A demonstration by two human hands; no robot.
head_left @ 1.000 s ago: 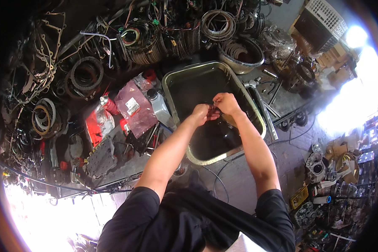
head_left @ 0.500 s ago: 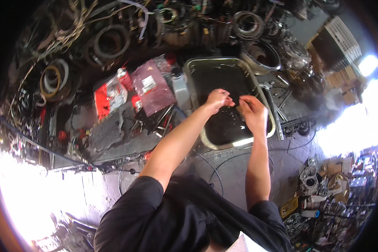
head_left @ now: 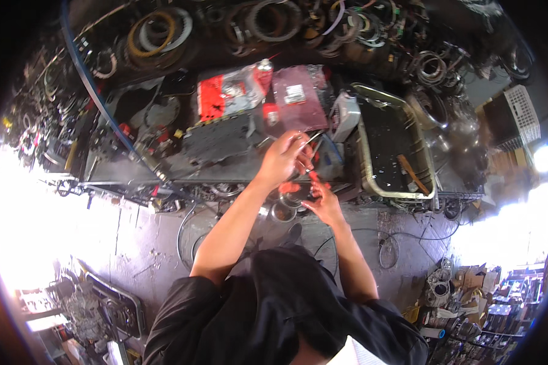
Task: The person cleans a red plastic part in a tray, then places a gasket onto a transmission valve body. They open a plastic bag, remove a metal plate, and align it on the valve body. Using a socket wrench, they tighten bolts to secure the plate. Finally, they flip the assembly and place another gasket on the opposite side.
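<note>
My left hand (head_left: pixel 284 159) is raised over the bench's front edge, its fingers curled and blurred around something small I cannot make out. Just below and to its right is my right hand (head_left: pixel 326 207), thumb and fingers bent toward the left hand; blur hides whether it grips anything. Some dark and shiny bits show between the hands, too smeared to name. To their right, the rectangular tub (head_left: pixel 366 159) holds dark liquid. A brown stick-like handle (head_left: pixel 413 174) leans in the tub near its right wall.
On the bench lie a red-and-white plastic bag (head_left: pixel 220 96), a pinkish package (head_left: pixel 298 100), a red spray can (head_left: pixel 263 73) and a grey-white bottle (head_left: pixel 345 115). A blue hose (head_left: pixel 97 100) hangs at left. Metal rings (head_left: pixel 274 19) line the back. Cables cross the floor.
Both hands have left the tub and moved left to the bench's front edge. The view has shifted, so the tub sits farther right. The brown handle now shows in it.
</note>
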